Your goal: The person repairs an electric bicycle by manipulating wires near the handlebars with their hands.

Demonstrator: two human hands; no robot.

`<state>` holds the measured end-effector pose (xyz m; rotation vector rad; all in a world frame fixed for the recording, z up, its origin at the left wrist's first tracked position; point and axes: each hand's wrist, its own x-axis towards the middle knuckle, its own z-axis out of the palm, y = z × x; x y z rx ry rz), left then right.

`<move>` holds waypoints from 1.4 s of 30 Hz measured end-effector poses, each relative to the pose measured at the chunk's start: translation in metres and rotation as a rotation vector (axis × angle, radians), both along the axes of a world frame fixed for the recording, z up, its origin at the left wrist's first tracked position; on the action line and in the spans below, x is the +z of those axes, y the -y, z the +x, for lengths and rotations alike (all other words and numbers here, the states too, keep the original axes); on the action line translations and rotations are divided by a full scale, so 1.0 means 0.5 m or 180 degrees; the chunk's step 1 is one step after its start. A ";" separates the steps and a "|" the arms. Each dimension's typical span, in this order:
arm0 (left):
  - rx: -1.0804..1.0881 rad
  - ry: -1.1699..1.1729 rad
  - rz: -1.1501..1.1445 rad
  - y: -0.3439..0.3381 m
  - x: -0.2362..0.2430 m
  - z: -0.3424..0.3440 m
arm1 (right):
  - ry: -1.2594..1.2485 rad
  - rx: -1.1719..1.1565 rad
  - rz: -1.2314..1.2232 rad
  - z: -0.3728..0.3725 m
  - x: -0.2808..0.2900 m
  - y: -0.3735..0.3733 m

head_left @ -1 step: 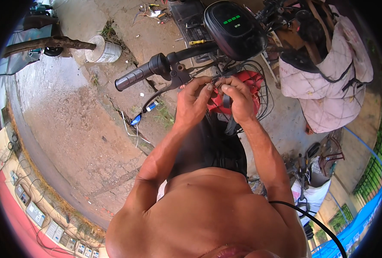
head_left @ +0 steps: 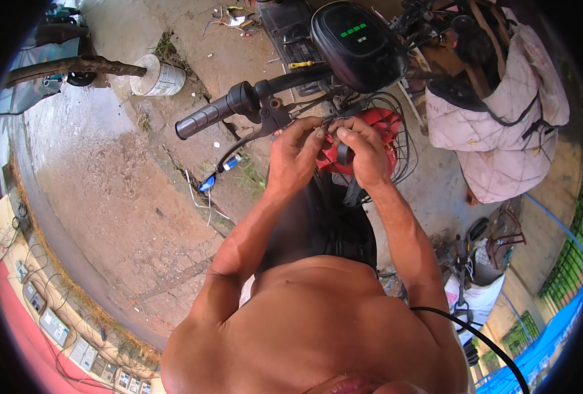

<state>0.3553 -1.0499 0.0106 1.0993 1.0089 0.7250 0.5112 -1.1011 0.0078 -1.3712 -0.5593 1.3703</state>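
Note:
Just below the handlebar, my left hand (head_left: 296, 152) and my right hand (head_left: 365, 150) are close together, thumbs and fingertips pinched. Between them is a thin dark wire (head_left: 331, 125), its ends partly covered by my fingers. Under my right fingers hangs a small dark round piece (head_left: 345, 155) that looks like a roll of black tape. Behind my hands lies something red (head_left: 384, 125), with loose black cables (head_left: 406, 148) looping around its right side. Left of my left hand are the handlebar grip (head_left: 203, 118) and the brake lever (head_left: 235, 152).
A black display housing (head_left: 359, 46) with green lights is above my hands. A yellow-handled screwdriver (head_left: 301, 65) lies past the bar. A quilted pale cover (head_left: 495, 131) drapes at the right. On the ground stands a white bucket (head_left: 163, 77); a blue piece of litter (head_left: 207, 183) lies nearer.
The dark round piece under my right fingers has turned slightly and shows more of its face. My hands have barely moved.

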 end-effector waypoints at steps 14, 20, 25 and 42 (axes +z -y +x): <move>-0.0073 0.0024 0.0136 -0.002 -0.005 -0.002 | -0.0028 0.0043 0.0110 0.005 0.004 -0.003; -0.0112 0.0010 0.0035 0.009 -0.005 -0.008 | 0.0313 0.0001 -0.0154 0.002 0.010 -0.006; -0.0123 0.0058 -0.0033 0.017 0.005 -0.008 | -0.0412 -0.0291 -0.0401 -0.006 -0.012 0.004; -0.0218 -0.0226 -0.0042 -0.007 0.018 0.000 | 0.0133 0.0053 -0.0141 0.012 0.011 -0.018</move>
